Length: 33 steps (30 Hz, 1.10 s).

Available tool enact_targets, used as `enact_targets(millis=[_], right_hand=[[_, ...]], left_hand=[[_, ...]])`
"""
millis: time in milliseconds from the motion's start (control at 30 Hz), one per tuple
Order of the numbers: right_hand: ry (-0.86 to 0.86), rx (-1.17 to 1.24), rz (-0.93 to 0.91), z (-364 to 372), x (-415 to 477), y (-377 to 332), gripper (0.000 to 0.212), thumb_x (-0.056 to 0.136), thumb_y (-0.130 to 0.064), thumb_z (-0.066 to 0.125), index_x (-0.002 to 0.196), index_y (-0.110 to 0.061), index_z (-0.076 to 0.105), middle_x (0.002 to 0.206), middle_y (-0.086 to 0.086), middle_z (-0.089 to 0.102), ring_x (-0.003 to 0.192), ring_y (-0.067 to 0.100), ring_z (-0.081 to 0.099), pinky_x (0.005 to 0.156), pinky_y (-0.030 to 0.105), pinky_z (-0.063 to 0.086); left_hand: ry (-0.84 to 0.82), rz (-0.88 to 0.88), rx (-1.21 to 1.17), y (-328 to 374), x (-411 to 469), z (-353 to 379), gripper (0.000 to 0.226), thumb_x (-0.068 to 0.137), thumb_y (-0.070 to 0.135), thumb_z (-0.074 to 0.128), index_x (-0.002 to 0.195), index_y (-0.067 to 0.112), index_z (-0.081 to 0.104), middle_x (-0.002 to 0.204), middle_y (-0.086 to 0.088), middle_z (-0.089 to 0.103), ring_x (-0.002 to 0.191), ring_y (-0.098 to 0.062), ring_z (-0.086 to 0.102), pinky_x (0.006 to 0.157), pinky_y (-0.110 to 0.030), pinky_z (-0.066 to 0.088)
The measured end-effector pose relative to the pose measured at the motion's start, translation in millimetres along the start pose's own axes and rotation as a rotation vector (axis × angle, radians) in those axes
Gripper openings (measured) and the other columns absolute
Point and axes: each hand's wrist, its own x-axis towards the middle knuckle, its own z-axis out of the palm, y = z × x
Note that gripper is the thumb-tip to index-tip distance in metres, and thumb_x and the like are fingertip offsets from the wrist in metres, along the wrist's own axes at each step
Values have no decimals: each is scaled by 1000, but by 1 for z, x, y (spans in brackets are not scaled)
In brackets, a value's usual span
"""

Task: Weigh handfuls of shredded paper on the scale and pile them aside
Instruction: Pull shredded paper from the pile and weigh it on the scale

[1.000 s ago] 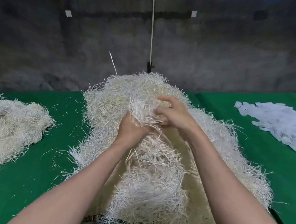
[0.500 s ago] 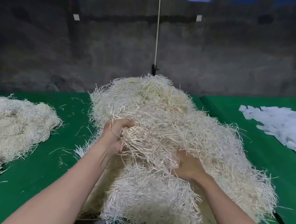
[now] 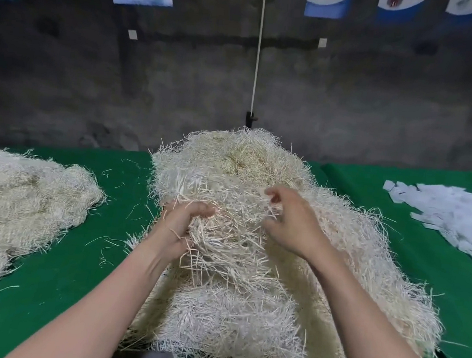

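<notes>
Head view, shredded paper heap (image 3: 247,168) running near-to-far, left hand (image 3: 179,226) gripping

Left hand (image 3: 184,223) grips shredded paper (image 3: 230,164), right hand (image 3: 291,224) loosely curled.
</notes>
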Motion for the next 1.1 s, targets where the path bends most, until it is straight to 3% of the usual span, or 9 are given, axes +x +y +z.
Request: enact_targets(millis=[100,333,400,467,567,733,833,900,1100], right_hand=[[-281,-97,85,20,7,-8,11,90,-19,59,100,-16,54,100,-9,51,88,16,57,65,18,45],[289,170,-47,-8,38,-61,35,78,12,52,88,-20,63,95,-3,56,88,12,46,66,7,30],[284,290,-88,-10,37,-82,39,77,11,52,93,-25,56,98,-3,54,89,11,47,62,4,31],[86,420,-97,-6,32,-96,37,80,10,49,96,-23,52,91,-9,52,80,7,51,58,5,37],[-224,544,-73,-8,27,-95,30,83,6,56,99,-19,51,89,-8,51,76,6,53,65,16,45],[454,712,66,-33,27,-48,19,79,7,54,76,-11,56,84,1,61,63,15,57,55,27,49],[-4,472,55,0,6,-32,12,81,-17,65,74,-20,55,79,-7,58,68,4,55,55,13,41],[-359,131,37,39,-8,-20,15,80,-35,65,79,-32,50,84,-14,52,72,0,51,56,13,42],[-352,-237,165,68,-20,45,54,87,-4,53,136,-25,44,133,-1,52,115,18,54,93,29,48]], left_hand=[[-53,43,2,10,-4,-2,23,61,16,67,83,11,64,94,8,52,123,-24,34,110,-55,18],[-431,-88,360,7,-4,-14,93,50,30,87,128,-4,50,87,2,74,96,-11,68,85,-25,51],[-538,-160,610,4,-14,-8,73,46,54,87,104,17,63,90,6,74,105,-8,62,96,-29,46],[-271,-100,665,-1,-20,3,27,81,33,70,97,14,61,114,-18,63,116,-26,54,103,-38,40],[25,-94,172,-11,-13,13,22,95,-6,39,82,1,55,116,-28,53,78,-29,59,69,-22,51],[111,-107,-361,-5,9,10,22,97,1,39,80,6,53,82,-7,55,59,-7,50,63,-23,45],[123,-44,-359,-3,10,10,29,98,4,33,74,13,47,83,-9,55,67,-9,50,93,-30,46],[69,-70,-520,-1,10,10,23,98,8,36,83,9,53,82,-12,62,60,-11,54,66,-24,55],[145,-119,-688,1,9,-6,29,101,14,36,82,4,56,53,-10,64,39,-18,60,31,-21,44]])
